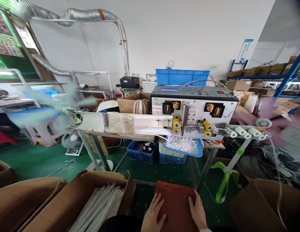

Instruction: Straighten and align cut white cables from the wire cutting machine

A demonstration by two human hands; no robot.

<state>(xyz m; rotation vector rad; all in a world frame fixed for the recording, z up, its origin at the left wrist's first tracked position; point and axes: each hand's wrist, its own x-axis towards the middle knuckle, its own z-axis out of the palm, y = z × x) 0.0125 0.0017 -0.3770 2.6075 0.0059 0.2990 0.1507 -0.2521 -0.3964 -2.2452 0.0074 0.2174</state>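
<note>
A reddish-brown wooden board or stool top (176, 206) is at the bottom centre. My left hand (152, 214) rests on its left edge with the fingers apart and nothing held. On the board's right edge lies my right hand (197, 209), fingers spread, also holding nothing. Beyond them stands a grey and white wire machine (194, 108) with yellow rollers (176, 125) on its front. White wires (152, 130) run along the bench to its left side. Below the machine, a blue tray (200, 151) holds many small white pieces.
Cardboard boxes stand at the lower left, one (55, 206) holding long white wires (99, 206). A green-legged roller stand (233, 167) and another box (263, 199) are at the right. Blue bins (140, 158) sit under the bench. A blurred fan (65, 108) is at the left.
</note>
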